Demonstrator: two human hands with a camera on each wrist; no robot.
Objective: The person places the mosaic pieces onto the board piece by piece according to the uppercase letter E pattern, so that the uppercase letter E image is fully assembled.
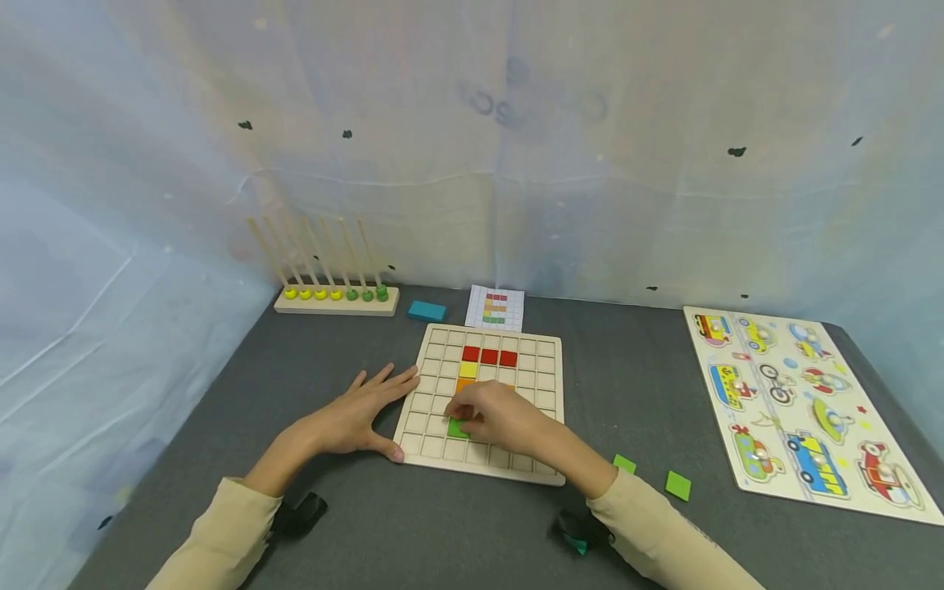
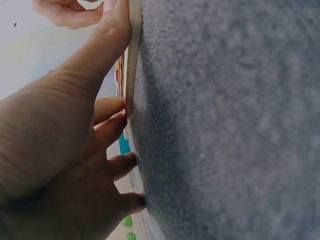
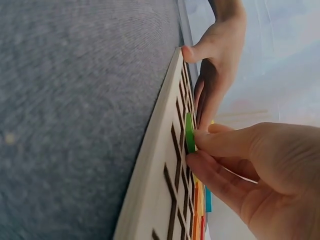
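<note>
A wooden grid board (image 1: 431,448) lies on the dark table, bearing red tiles (image 1: 489,356), a yellow tile (image 1: 468,369) and orange tiles (image 1: 465,383). My right hand (image 1: 501,416) is over its lower middle, thumb and fingers pinching a green tile (image 3: 190,132) at the grid surface. The head view shows green (image 1: 456,428) beneath those fingers, which hide part of the grid. My left hand (image 1: 361,412) spreads along the board's left side, fingertips and thumb touching its edge. In the left wrist view, the outer fingers (image 2: 122,166) rest on the table.
Two loose green tiles (image 1: 678,485) lie right of the board near my right forearm. Behind it are a printed pattern card (image 1: 475,307) and a blue block (image 1: 427,310). A peg abacus (image 1: 335,305) stands back left; a vehicle puzzle board (image 1: 796,393) lies far right.
</note>
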